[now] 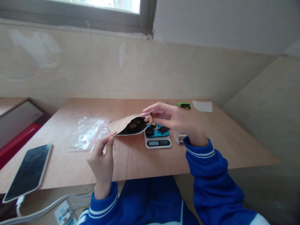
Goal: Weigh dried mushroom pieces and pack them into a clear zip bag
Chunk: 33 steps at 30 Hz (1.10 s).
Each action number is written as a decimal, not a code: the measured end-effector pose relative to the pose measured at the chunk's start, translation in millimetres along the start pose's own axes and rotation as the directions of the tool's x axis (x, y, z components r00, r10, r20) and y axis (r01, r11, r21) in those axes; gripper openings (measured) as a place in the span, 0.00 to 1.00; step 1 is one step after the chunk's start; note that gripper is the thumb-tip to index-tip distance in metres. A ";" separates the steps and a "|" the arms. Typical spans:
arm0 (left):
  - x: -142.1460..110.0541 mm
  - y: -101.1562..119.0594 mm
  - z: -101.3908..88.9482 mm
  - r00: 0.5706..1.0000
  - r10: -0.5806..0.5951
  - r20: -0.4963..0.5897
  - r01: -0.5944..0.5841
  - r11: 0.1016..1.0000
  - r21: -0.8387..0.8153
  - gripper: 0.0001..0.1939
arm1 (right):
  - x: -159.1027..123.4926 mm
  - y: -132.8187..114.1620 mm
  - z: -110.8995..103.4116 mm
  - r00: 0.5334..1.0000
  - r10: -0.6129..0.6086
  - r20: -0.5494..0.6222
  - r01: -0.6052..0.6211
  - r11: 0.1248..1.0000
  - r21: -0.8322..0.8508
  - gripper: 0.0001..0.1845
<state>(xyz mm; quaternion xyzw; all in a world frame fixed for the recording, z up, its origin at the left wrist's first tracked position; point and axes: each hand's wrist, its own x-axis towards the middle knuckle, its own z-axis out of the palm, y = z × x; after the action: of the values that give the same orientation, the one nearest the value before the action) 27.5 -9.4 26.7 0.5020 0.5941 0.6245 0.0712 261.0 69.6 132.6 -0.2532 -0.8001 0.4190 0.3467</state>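
My left hand pinches the near left corner of a kraft paper pouch between thumb and fingers. The pouch is tilted, its mouth gaping toward me, with a dark inside and some brownish pieces in it. At the far right end of the mouth, my right hand is closed on a curled brown piece of dried peel; its fingertips touch the pouch edge. Just below is a white digital scale with a blue top. Several dark dried peel pieces lie on it; the display digits are too blurred to read.
Clear plastic bags lie left of the pouch. A phone with a charging cable rests at the table's left edge. Behind my right hand are a green-and-black screwdriver and a white paper piece. A small clear packet sits beside the scale.
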 end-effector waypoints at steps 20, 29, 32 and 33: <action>30.6 5.3 13.9 0.995 -0.006 -0.100 0.018 0.992 0.126 0.15 | -11.6 162.1 -32.1 0.806 0.439 -0.397 -0.586 0.682 -0.438 0.10; 71.7 -12.9 34.1 0.987 -0.049 0.152 0.066 0.992 -0.107 0.29 | -32.0 123.0 -24.1 0.851 0.274 -0.448 -0.486 0.733 -0.475 0.13; 70.6 -19.9 36.0 0.976 -0.057 0.208 0.089 0.985 -0.149 0.31 | -39.6 111.3 -18.2 0.873 0.282 -0.399 -0.453 0.773 -0.444 0.13; 69.2 -21.3 35.7 0.977 -0.062 0.205 0.095 0.983 -0.154 0.29 | -41.1 107.9 -16.8 0.879 0.280 -0.385 -0.442 0.781 -0.442 0.13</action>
<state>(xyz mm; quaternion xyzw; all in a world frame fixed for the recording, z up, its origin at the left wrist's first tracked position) 8.4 68.0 39.4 0.5308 0.5502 0.6142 0.1959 312.2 105.5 34.1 -0.5472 -0.7563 0.2044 0.2945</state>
